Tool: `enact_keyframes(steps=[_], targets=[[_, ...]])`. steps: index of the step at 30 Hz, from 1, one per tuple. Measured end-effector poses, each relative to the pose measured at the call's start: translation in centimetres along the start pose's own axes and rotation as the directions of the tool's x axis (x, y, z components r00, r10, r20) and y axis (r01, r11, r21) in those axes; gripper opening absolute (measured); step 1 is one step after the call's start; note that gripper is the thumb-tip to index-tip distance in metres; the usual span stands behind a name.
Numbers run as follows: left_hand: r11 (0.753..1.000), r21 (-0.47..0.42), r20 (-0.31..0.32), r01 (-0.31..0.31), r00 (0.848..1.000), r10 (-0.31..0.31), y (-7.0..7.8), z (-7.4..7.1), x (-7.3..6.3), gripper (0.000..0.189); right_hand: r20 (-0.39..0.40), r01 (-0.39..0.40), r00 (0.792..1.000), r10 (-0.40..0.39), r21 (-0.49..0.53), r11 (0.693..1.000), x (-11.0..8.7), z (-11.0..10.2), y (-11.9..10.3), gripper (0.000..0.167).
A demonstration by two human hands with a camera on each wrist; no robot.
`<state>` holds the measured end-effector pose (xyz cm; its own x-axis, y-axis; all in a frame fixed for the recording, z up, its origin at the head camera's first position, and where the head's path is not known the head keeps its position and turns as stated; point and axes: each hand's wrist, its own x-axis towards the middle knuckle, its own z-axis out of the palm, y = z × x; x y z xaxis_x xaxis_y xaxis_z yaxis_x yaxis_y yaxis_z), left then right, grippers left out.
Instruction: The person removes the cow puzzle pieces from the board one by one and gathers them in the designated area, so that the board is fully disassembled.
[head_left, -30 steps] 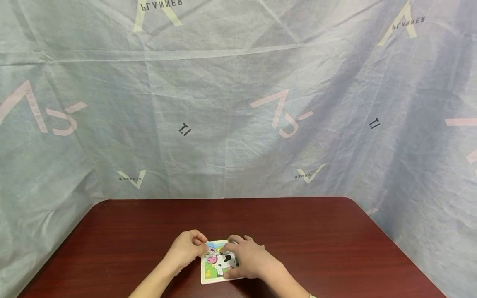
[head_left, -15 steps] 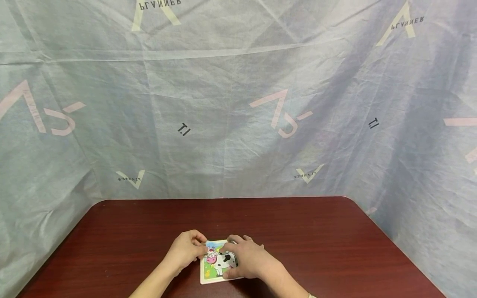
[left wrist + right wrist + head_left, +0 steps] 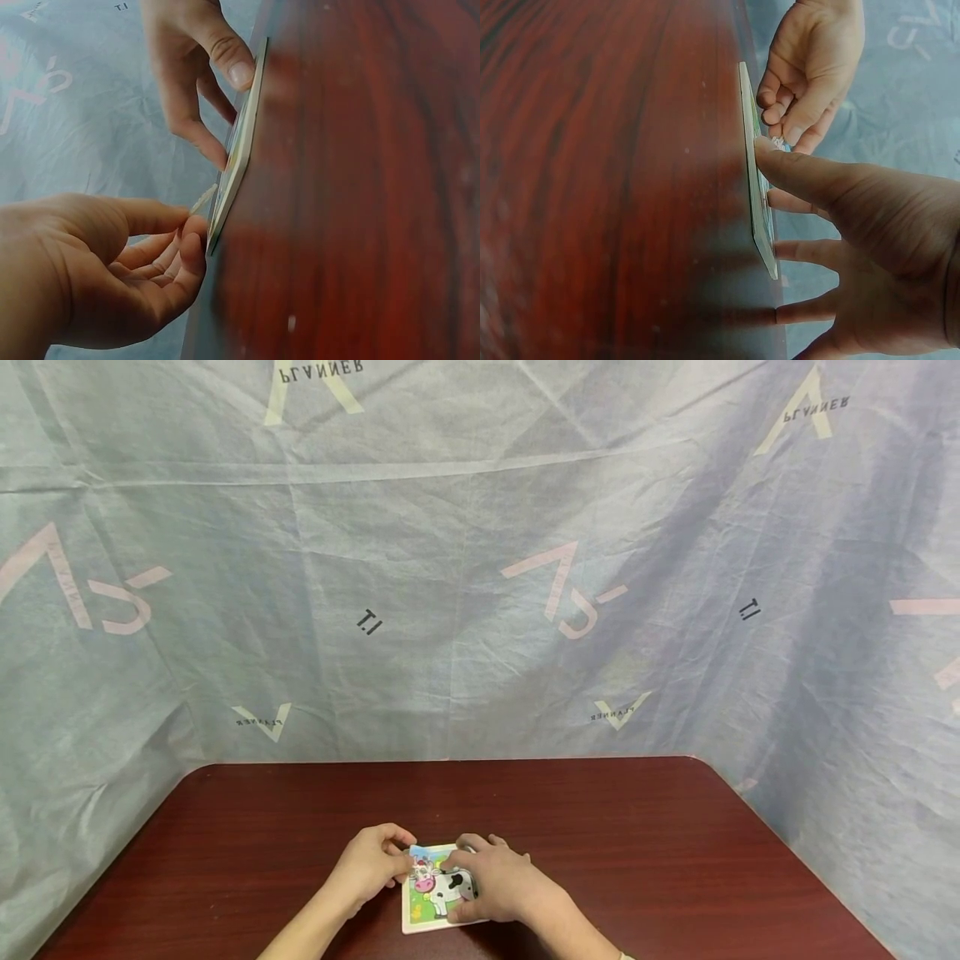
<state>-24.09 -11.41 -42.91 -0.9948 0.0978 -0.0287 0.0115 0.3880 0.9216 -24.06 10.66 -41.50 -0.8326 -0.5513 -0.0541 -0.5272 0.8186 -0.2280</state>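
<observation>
A square jigsaw puzzle board [image 3: 439, 912] with a cow picture and a pale rim lies flat on the table, seen nearly edge-on in both wrist views. At its far left corner my left hand [image 3: 372, 864] pinches a thin puzzle piece [image 3: 202, 199] between thumb and forefinger. In the left wrist view that piece stands tilted above the board. My right hand [image 3: 510, 881] rests over the board's right side with fingers spread. Its thumb [image 3: 780, 159] touches the near part of the board, and its other fingers reach toward the far part. The palm hides the board's right side.
The dark red wooden table [image 3: 637, 852] extends around the board on every side. Grey fabric sheets [image 3: 450, 568] with printed lettering hang behind the table and along both sides.
Both hands keep nearly the same place. The left thumb shifts very slightly left, and a little more of the pinched puzzle piece's blue corner shows.
</observation>
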Motion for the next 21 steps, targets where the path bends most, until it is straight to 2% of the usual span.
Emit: enact_keyframes(steps=[14, 21], targets=[[0.997, -0.063, 0.005, -0.036, 0.999, 0.036, -0.5, -0.8, -0.4, 0.024, 0.006, 0.007, 1.000, -0.007, 0.034, 0.999, -0.1, 0.0, 0.3, 0.051], [0.998, -0.066, -0.005, -0.021, 1.000, 0.021, -1.1, -1.5, -0.6, 0.024, 0.011, 0.008, 1.000, -0.009, 0.048, 0.999, -0.1, 0.1, 0.4, 0.050]])
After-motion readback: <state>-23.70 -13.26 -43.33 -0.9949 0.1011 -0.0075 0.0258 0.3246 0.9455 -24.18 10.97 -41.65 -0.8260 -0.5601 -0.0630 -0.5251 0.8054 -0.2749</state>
